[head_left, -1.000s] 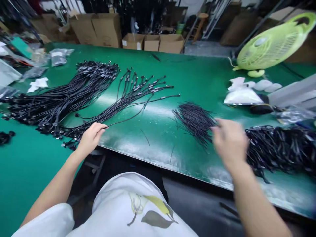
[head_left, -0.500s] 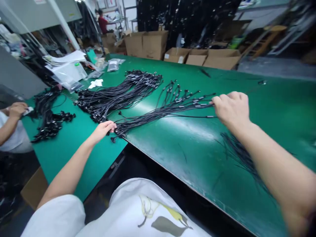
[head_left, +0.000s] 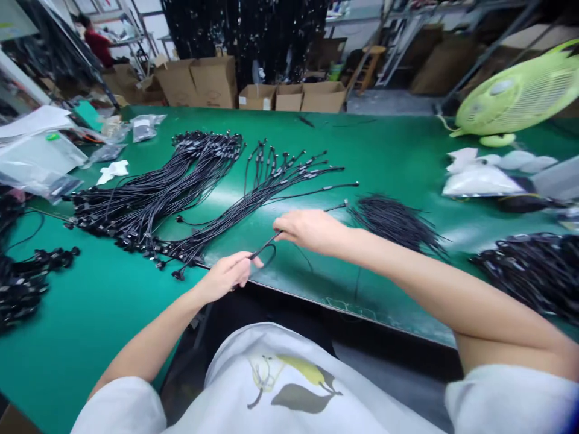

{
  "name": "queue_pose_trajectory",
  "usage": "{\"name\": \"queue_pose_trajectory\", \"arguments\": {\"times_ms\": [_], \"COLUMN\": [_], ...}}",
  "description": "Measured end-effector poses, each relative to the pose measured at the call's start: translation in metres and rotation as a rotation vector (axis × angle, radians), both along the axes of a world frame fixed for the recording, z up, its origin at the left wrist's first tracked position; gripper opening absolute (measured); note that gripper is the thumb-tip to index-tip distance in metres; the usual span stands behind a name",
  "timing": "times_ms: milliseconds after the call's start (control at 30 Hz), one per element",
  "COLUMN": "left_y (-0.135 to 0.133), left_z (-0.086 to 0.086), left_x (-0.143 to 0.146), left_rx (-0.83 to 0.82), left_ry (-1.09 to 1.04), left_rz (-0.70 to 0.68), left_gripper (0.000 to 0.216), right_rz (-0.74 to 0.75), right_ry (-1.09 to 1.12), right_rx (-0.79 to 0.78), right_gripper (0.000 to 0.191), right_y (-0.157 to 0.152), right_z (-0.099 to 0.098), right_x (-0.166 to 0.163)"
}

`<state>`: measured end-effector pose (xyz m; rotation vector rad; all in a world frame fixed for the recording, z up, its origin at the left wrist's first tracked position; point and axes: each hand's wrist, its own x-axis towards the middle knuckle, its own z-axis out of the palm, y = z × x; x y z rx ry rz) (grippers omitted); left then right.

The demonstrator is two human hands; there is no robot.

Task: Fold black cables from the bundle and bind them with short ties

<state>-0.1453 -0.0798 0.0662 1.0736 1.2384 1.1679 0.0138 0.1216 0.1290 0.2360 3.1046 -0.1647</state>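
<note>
Near the table's front edge, a single black cable (head_left: 270, 244) runs between my two hands, with a small loop hanging below it. My left hand (head_left: 228, 276) is closed on one part of it. Farther right, my right hand (head_left: 310, 230) pinches the cable from above, and its connector end pokes out past the fingers. Just beyond my hands lies a fanned row of black cables (head_left: 239, 208) with small connectors at both ends. To its left is a thicker pile of similar cables (head_left: 149, 187).
A bundle of thin black strips (head_left: 393, 223) lies right of my hands. Looped black cables (head_left: 534, 271) sit at the right edge, below white bags (head_left: 484, 181) and a light-green fan (head_left: 520, 90). Cardboard boxes (head_left: 212, 81) stand behind the green table (head_left: 384, 144).
My right hand has come back from the far ends of the fanned cables toward my left hand. One cable is now apart from the row, between both hands. My view has swung right.
</note>
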Motion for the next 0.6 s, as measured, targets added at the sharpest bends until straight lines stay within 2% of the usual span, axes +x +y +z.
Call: {"name": "queue_pose_trajectory", "arguments": {"times_ms": [67,133,233,300,367,433,600], "left_y": [-0.010,-0.019,-0.026,-0.024,-0.018,-0.015,-0.021], "left_z": [0.009,0.022,0.042,0.047,0.045,0.042,0.044], "left_x": [-0.014,-0.030,-0.043,-0.044,-0.042,-0.041,-0.046], "left_rx": [-0.010,0.063,0.255,0.300,0.255,0.209,0.282], "left_ry": [-0.307,-0.594,-0.860,-0.922,-0.952,-0.986,-1.034], "left_rz": [0.012,0.142,0.477,0.597,0.626,0.629,0.598], "left_gripper": [0.029,0.026,0.025,0.027,0.029,0.034,0.035], "right_rz": [-0.069,-0.135,-0.203,-0.159,-0.089,-0.084,-0.274], "right_ry": [0.050,0.150,0.296,0.282,0.192,0.137,0.233], "right_rx": [-0.118,-0.174,-0.084,0.024,0.096,0.122,0.097], "right_gripper": [0.023,0.027,0.032,0.033,0.033,0.035,0.033], "right_y": [0.028,0.045,0.036,0.015,-0.002,-0.003,0.039], "right_z": [-0.004,-0.016,-0.043,-0.058,-0.067,-0.071,-0.075], "right_x": [0.011,0.023,0.034,0.038,0.042,0.048,0.067]}}
